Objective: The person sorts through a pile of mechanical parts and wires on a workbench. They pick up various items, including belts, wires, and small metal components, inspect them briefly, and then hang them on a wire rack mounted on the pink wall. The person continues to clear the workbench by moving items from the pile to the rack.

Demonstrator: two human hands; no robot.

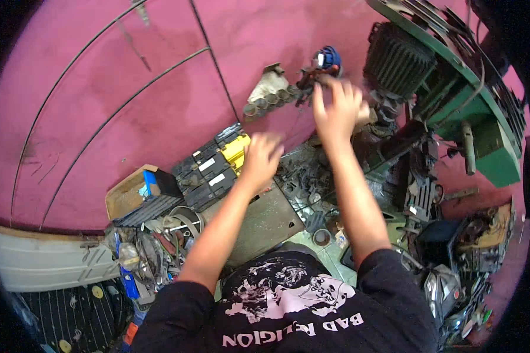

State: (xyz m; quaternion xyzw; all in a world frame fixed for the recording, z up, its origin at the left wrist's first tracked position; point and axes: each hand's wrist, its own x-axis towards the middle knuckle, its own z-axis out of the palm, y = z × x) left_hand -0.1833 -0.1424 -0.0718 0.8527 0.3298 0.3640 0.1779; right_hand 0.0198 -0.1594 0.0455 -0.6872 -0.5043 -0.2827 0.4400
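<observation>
My right hand point(338, 112) is raised toward the pink wall, fingers stretched and apart, blurred by motion. Just beyond its fingertips is a dark, greasy-looking cluster topped by a blue round part point(330, 57); I cannot tell whether they touch. Lower and to the left, my left hand point(262, 160) has its fingers spread beside a yellow box point(235, 154), with nothing visible in them. That box sits among black boxes point(209, 170) with white labels. Between the hands and the wall, a row of round tube openings point(268, 105) stands below a whitish cloth point(268, 85).
A green machine point(497, 153) with a ribbed dark motor point(397, 62) rises on the right. Metal parts point(303, 182) crowd the bench beside a flat metal plate point(262, 217). An open cardboard box point(123, 197) stands at the left. Thin cables point(109, 117) run along the wall.
</observation>
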